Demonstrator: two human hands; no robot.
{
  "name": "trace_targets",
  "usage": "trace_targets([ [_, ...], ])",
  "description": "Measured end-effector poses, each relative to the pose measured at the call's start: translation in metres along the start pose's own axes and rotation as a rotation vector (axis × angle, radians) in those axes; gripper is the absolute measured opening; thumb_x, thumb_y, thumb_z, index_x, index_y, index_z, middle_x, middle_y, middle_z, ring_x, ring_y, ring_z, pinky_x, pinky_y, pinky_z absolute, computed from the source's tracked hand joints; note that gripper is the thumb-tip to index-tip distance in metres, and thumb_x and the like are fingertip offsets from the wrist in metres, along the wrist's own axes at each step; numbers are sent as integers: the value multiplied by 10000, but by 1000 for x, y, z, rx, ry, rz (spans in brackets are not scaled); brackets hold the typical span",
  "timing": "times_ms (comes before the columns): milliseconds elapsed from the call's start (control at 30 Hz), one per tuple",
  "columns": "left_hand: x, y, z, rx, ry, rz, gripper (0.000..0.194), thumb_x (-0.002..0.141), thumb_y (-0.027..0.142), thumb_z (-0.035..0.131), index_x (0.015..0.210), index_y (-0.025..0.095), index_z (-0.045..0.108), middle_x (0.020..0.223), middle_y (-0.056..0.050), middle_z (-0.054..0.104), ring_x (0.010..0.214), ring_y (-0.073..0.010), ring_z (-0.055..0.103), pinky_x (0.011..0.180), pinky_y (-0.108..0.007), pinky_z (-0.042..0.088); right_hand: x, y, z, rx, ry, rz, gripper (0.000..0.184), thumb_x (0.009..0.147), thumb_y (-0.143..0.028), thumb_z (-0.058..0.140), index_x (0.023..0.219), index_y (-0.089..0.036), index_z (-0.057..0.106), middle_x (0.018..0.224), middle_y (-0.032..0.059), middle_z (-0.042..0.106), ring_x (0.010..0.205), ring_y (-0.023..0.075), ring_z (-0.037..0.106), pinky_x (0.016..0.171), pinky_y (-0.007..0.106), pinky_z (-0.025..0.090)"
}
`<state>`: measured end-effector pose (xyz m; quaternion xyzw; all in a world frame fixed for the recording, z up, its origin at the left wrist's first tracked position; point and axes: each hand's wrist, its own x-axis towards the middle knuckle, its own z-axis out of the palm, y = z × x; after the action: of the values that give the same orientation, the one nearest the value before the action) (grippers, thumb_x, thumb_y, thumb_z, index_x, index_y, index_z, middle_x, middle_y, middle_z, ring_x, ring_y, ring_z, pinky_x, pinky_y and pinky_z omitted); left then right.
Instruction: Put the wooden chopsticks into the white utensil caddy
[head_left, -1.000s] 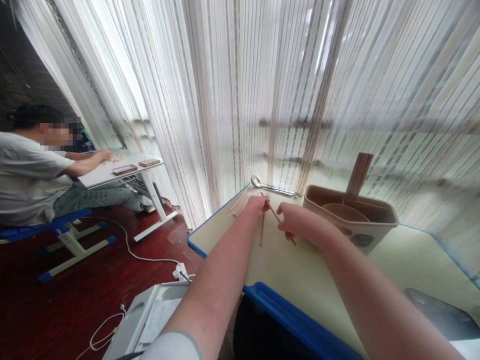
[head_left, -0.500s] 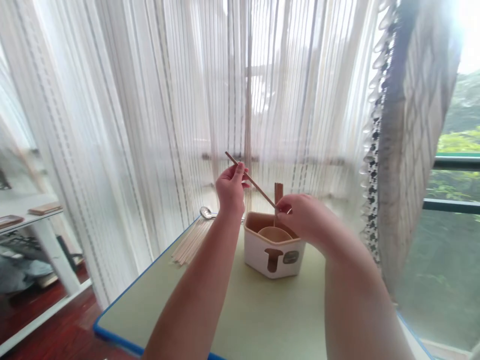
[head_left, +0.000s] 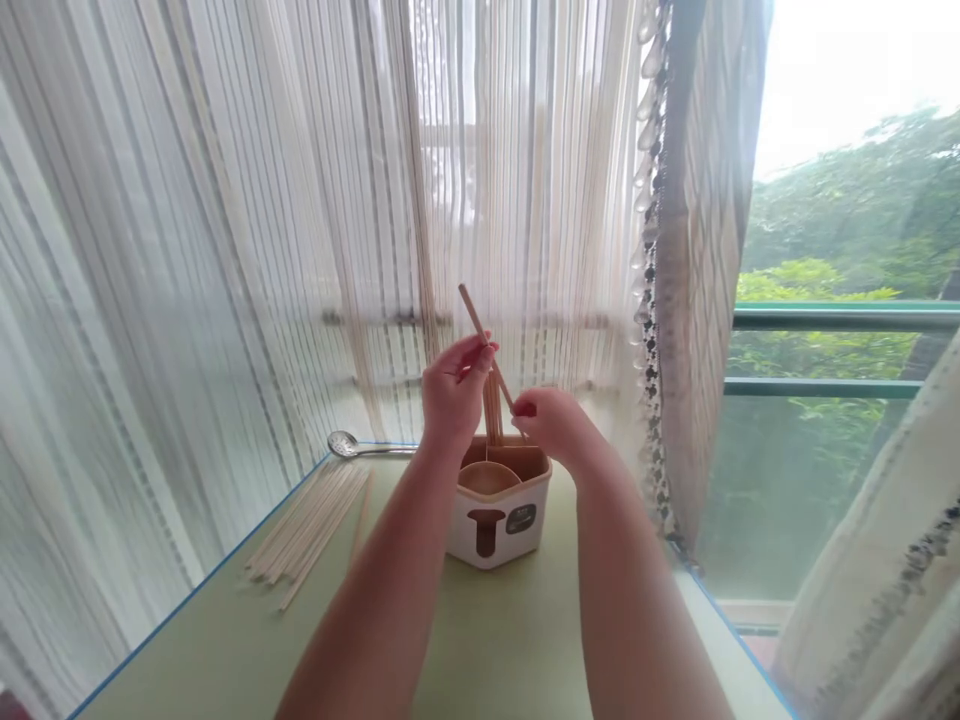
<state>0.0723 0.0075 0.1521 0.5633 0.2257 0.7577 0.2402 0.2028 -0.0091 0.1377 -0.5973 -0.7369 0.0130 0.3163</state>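
My left hand pinches a wooden chopstick around its middle, above the holder. Lower down the same stick, my right hand grips it with thumb and fingers. The chopstick slants, its upper end to the left and its lower end over the holder's right part. Below both hands stands a white chopstick holder with a brown inside, a round inner compartment and a T-shaped cutout in front. A bundle of chopsticks stands upright in its back part. More chopsticks lie loosely side by side on the table to the left.
A metal slotted spoon lies at the table's back left, its handle pointing right. The pale green table has a blue edge. Sheer curtains hang right behind it. A green railing shows outside on the right.
The view has swung to the right. The chopstick is held more steeply, and my hands are closer together. My right hand still has its lower part, over the holder.
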Motion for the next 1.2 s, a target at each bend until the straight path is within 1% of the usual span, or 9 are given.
trace_targets([
  [167, -1, 0, 0, 45, -58, 61, 189, 753, 310, 643, 915, 226, 692, 858, -34, 701, 845, -154, 645, 711, -267, 516, 6, -4, 13, -8, 0, -71, 117, 751, -197, 582, 799, -181, 687, 760, 27, 666, 695, 128, 556, 610, 212, 373],
  [400, 1, -14, -3, 246, -86, 119, 180, 781, 311, 612, 914, 230, 702, 921, -51, 695, 891, -172, 625, 738, -285, 486, 7, 3, 18, -42, -122, -18, 140, 728, -277, 611, 762, -181, 706, 684, 27, 651, 614, 124, 527, 547, 222, 341],
  [567, 4, -27, -6, 345, -96, 149, 184, 784, 298, 607, 924, 234, 707, 990, -64, 665, 939, -182, 600, 766, -300, 473, 9, 7, 22, -30, -124, 13, 124, 710, -234, 596, 743, -174, 699, 700, 28, 658, 624, 119, 540, 556, 218, 341],
  [667, 6, -37, -7, 376, -123, 86, 179, 765, 293, 627, 902, 218, 714, 1016, -73, 653, 944, -183, 595, 796, -314, 470, 10, 6, 22, 76, -57, 18, 169, 730, -274, 582, 812, -180, 696, 756, 27, 667, 655, 118, 551, 572, 209, 353],
  [733, 6, -42, -7, 387, -139, 41, 188, 751, 292, 640, 898, 200, 714, 1022, -78, 652, 928, -178, 596, 811, -316, 469, 11, 5, 21, 126, -32, 1, 178, 752, -279, 560, 810, -179, 696, 728, 21, 660, 639, 114, 540, 573, 208, 354],
  [833, 5, -46, -6, 355, -145, -26, 314, 734, 297, 656, 1029, 191, 669, 1014, -80, 656, 868, -164, 602, 795, -318, 479, 10, 4, 19, 117, -39, -5, 174, 759, -255, 550, 751, -170, 702, 646, 14, 633, 587, 107, 503, 556, 212, 343],
  [933, 5, -46, -8, 265, -166, -139, 454, 700, 273, 683, 1132, 164, 597, 1017, -99, 650, 855, -170, 606, 771, -324, 493, 10, 7, 20, 102, -62, 15, 170, 746, -251, 562, 726, -168, 709, 608, 10, 615, 555, 101, 479, 540, 216, 336],
  [1067, 11, -44, -16, 216, -165, -269, 488, 664, 122, 650, 1142, 138, 555, 1087, -128, 612, 847, -171, 610, 751, -326, 501, 10, 13, 23, 113, -104, 57, 177, 726, -272, 582, 752, -168, 723, 613, 18, 627, 559, 109, 502, 544, 224, 351],
  [1200, 15, -48, -25, 168, -264, -332, 582, 610, -21, 567, 1167, 142, 524, 1062, -123, 617, 852, -167, 612, 762, -324, 493, 10, 18, 23, 184, -149, 87, 197, 711, -298, 592, 796, -181, 726, 645, 21, 648, 576, 118, 535, 528, 222, 362],
])
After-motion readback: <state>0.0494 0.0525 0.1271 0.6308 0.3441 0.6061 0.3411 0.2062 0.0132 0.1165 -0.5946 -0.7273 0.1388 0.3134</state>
